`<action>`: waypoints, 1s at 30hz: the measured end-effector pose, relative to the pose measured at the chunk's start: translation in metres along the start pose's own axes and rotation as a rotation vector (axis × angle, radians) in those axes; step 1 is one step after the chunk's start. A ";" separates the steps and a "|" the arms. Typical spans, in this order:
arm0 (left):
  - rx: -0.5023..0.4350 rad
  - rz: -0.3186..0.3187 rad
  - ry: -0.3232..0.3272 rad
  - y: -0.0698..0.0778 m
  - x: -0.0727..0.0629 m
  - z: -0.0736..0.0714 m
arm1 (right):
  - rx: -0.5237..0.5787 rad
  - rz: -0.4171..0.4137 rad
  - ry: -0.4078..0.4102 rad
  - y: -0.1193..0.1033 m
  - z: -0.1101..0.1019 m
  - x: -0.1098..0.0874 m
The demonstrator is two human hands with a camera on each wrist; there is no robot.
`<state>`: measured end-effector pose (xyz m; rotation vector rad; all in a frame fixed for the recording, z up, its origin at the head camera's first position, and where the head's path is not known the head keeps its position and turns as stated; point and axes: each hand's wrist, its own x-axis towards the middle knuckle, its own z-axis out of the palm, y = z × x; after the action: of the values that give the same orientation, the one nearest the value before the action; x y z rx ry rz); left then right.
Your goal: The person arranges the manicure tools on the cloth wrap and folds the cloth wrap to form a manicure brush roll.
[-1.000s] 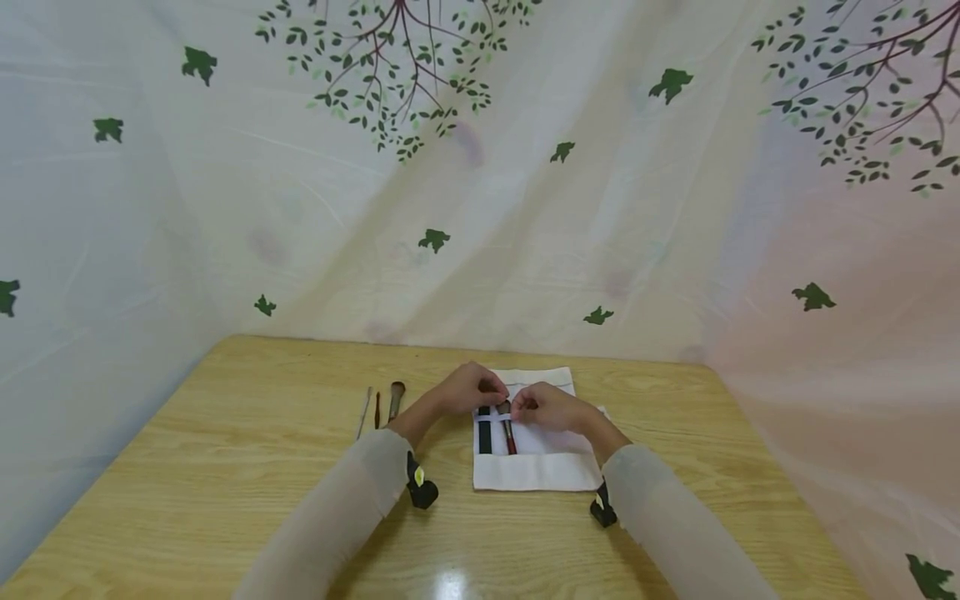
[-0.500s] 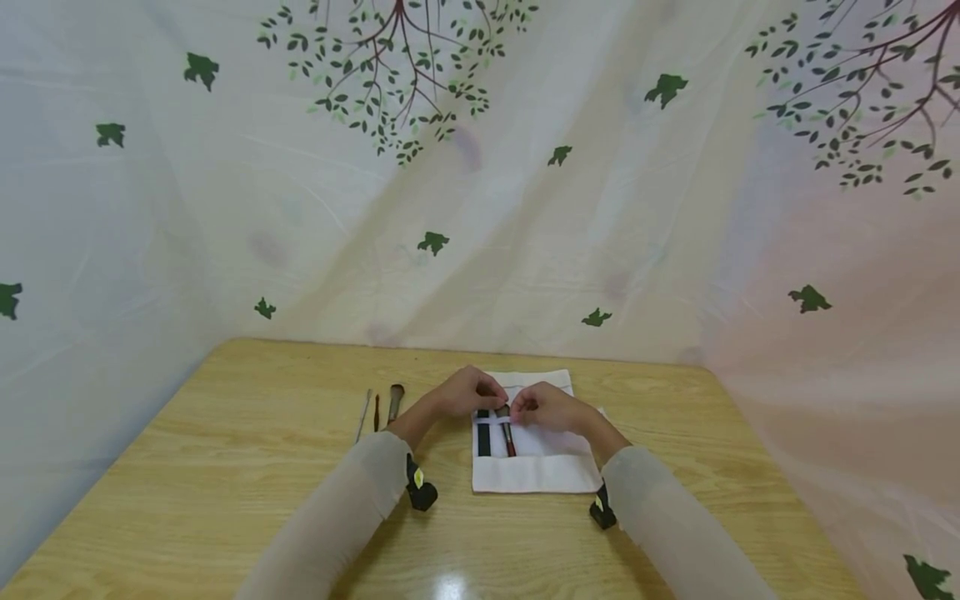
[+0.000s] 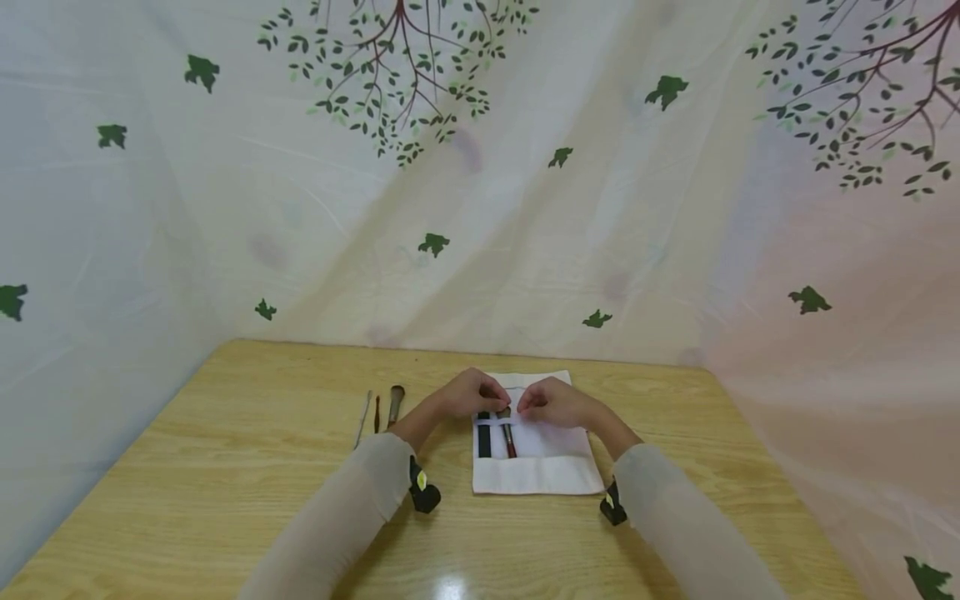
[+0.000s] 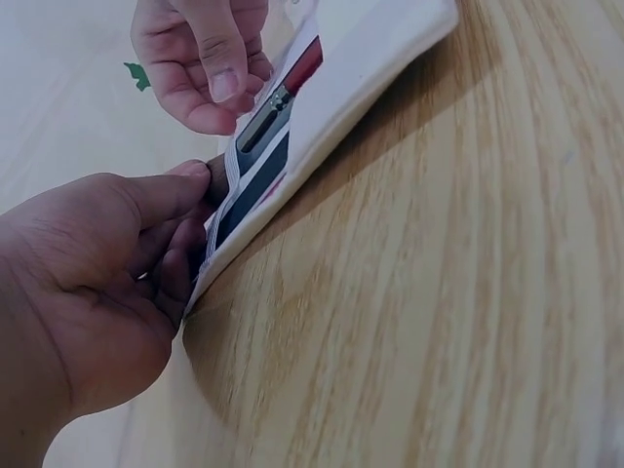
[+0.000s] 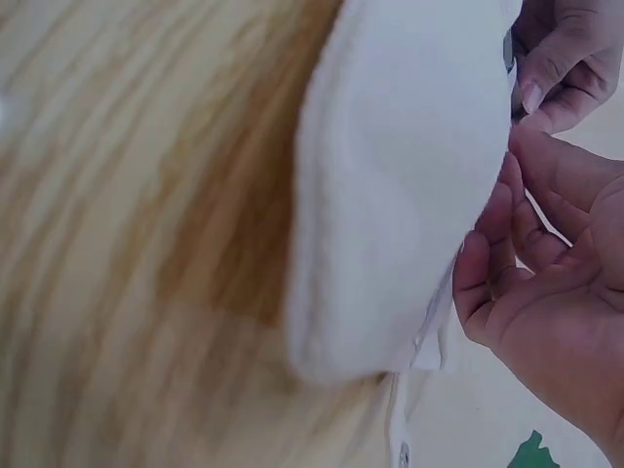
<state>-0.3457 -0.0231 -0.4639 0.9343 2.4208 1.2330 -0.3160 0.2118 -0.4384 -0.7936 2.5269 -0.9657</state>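
Note:
A white fabric roll-up pouch (image 3: 536,475) lies spread on the wooden table. A makeup brush (image 3: 507,435) with a red handle runs under its narrow elastic band (image 3: 489,422), the handle end inside the lower pocket. My left hand (image 3: 471,393) pinches the brush's brown bristle end between thumb and fingers at the top, as the left wrist view shows. Left of the brush, a black strip-like item (image 3: 484,440) is tucked under the same band. My right hand (image 3: 557,402) hovers over the pouch right beside the brush, fingers loosely curled with nothing between them.
To the left of the pouch lie a larger brush (image 3: 396,402), a thin dark-red tool (image 3: 377,412) and a slim silver stick (image 3: 363,417). A leaf-printed cloth (image 3: 337,250) hangs behind the table (image 3: 225,483).
My right hand has drawn away from the brush and band, slightly to the right. My left hand stays at the bristle end, with little movement of the brush.

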 end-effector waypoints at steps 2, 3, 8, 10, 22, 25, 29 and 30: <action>-0.005 -0.012 0.006 0.000 0.000 0.001 | -0.023 -0.002 -0.008 0.000 -0.002 -0.002; -0.004 -0.016 0.009 -0.001 0.001 0.002 | -0.031 0.003 -0.013 0.000 -0.002 -0.003; -0.003 -0.053 0.023 -0.002 0.001 0.004 | -0.052 0.042 -0.027 0.005 -0.006 -0.008; -0.003 -0.065 0.025 -0.002 0.001 0.004 | -0.050 0.055 -0.034 0.007 -0.006 -0.010; 0.005 -0.069 0.026 -0.002 0.003 0.005 | 0.004 0.054 -0.035 0.017 -0.004 -0.016; 0.015 -0.066 0.028 -0.002 0.004 0.005 | 0.025 0.054 -0.039 0.018 -0.003 -0.016; 0.014 -0.072 0.030 -0.001 0.003 0.005 | 0.050 0.082 -0.045 0.017 -0.002 -0.016; 0.007 -0.077 0.029 -0.001 0.003 0.005 | 0.056 0.090 -0.046 0.016 -0.001 -0.016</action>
<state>-0.3457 -0.0187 -0.4672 0.8229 2.4605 1.2205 -0.3102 0.2318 -0.4473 -0.6717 2.4622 -0.9727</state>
